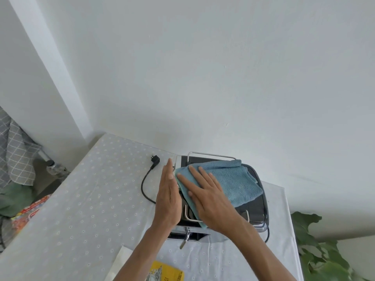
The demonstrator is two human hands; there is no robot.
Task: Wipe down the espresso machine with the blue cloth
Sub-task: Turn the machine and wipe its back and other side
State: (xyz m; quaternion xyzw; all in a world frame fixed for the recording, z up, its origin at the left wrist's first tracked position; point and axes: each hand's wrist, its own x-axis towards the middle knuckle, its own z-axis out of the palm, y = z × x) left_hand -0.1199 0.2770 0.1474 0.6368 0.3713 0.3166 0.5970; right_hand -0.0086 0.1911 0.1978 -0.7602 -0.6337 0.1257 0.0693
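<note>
A flat, open right hand (pixel 209 196) presses the blue cloth (pixel 229 182) atop the espresso machine (pixel 256 203), the open left hand (pixel 169 196) apparently bracing its side.

Legible markings are limited to the yellow booklet (pixel 166 273) at the bottom edge of the head view. It bears dark print seen upside down, with fragments resembling "IS" and "200", too partial to read with confidence.
</note>
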